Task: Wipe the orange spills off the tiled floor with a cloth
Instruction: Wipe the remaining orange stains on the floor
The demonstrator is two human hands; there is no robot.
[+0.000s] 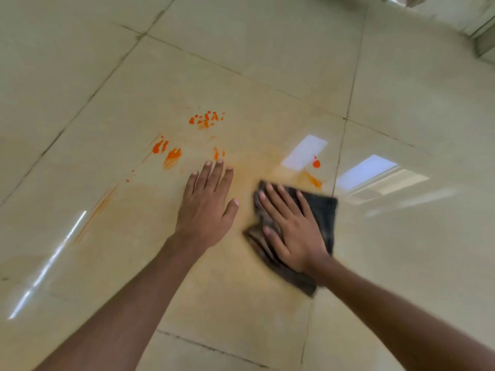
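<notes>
Two arms (128,303): are reaching in bare from the bottom edge, well apart.
Right grip (292,231): is lying flat, fingers straight and spread, pressing down on the cloth; nothing is being clenched.
Cloth (325,212): dark and folded, is lying on the floor under the right grip, its far corner and right edge sticking out past the fingers; its edges are looking blurred.
Left grip (206,207): released, is resting palm down on the floor just beside the cloth, fingers straight, holding nothing.
Floor (401,263): glossy beige tiles with dark grout lines, is carrying a pale orange haze (254,167) around both grips.
Streak (96,210): a thin orange line is running left of the left forearm.
Smear (312,179): is sitting just beyond the cloth's far corner.
Drop (316,163): a bright orange spot is sitting beyond the smear, at the edge of a window reflection (305,151).
Patches (171,153): are lying beyond the left fingertips, to their left.
Cluster (206,119): small orange dabs are lying farthest out.
</notes>
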